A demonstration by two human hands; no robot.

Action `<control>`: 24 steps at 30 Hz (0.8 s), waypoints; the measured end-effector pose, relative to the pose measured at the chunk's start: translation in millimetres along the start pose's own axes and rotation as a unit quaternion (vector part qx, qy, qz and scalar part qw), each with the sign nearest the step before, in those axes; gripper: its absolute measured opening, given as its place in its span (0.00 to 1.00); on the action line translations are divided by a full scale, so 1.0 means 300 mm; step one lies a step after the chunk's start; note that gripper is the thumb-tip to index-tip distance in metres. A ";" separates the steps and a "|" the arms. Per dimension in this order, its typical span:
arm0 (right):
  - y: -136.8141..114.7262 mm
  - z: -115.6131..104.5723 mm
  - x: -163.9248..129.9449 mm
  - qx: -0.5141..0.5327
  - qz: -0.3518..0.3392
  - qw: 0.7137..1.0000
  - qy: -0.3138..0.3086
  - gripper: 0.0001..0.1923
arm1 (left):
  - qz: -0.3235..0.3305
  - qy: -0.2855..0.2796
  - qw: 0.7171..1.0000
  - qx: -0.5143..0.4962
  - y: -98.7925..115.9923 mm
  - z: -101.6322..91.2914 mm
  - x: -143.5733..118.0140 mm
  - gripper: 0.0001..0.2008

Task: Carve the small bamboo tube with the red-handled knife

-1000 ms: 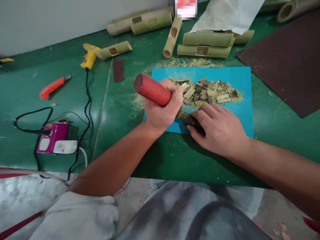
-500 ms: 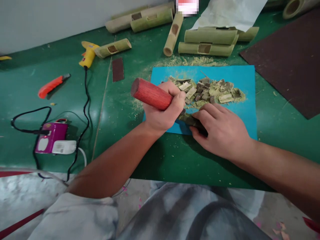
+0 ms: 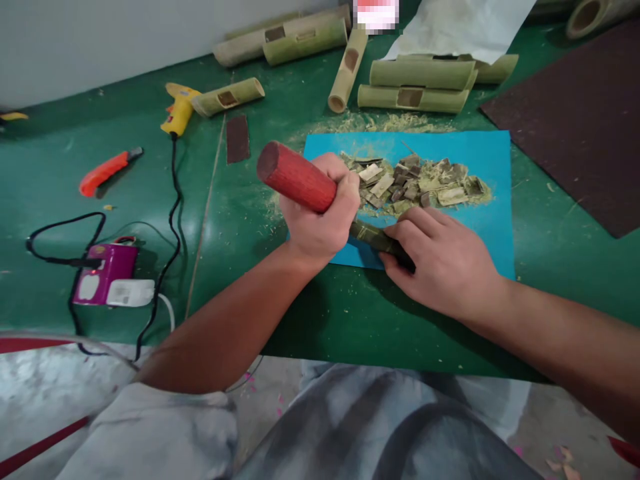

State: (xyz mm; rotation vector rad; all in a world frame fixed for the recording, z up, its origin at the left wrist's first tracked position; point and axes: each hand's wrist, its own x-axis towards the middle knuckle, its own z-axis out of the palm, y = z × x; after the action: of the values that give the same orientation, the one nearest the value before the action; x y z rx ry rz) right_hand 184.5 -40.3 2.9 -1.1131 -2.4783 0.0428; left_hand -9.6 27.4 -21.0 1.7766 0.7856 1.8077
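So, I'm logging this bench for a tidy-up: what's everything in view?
mat: one, blue, centre
chips: a pile, green-brown, on mat
tubes: several, green, far edge
glue gun: one, yellow, far left
knife: one, orange, left
sandpaper: one strip, brown, beside glue gun
sheet: one, dark brown, right
box: one, purple, near left
handle: one, red, in left hand
piece: one, dark green, under right hand

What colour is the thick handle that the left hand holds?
Red; the handle in the left hand shows clearly in the head view.
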 end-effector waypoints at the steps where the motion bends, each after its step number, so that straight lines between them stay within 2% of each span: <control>1: 0.000 0.000 0.000 0.000 0.000 1.000 0.000 0.08 | 0.006 0.011 1.000 0.003 0.002 0.001 0.000 0.22; 4: 0.000 -0.001 0.000 0.002 0.001 1.000 -0.002 0.08 | 0.003 0.028 1.000 0.005 0.022 0.010 0.000 0.22; 9: -0.002 -0.004 0.000 0.011 0.011 1.000 -0.009 0.08 | 0.005 -0.019 1.000 0.020 0.055 0.022 -0.003 0.19; 16: 0.000 -0.003 0.001 0.023 0.018 0.999 -0.020 0.08 | 0.033 -0.017 0.999 0.012 0.044 0.020 -0.002 0.19; 20: 0.000 -0.004 0.001 0.021 0.016 1.000 -0.015 0.08 | 0.002 -0.043 0.998 0.036 0.057 0.014 -0.006 0.18; 24: -0.001 -0.004 0.001 0.015 0.016 1.000 -0.013 0.08 | 0.001 -0.049 0.999 0.024 0.060 0.014 -0.007 0.19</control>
State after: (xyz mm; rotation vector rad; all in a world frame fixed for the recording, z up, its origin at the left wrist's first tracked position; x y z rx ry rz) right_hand 184.7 -40.4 4.0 -1.1460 -2.4743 0.1050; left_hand -4.5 13.3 -10.1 1.8807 0.7941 1.7033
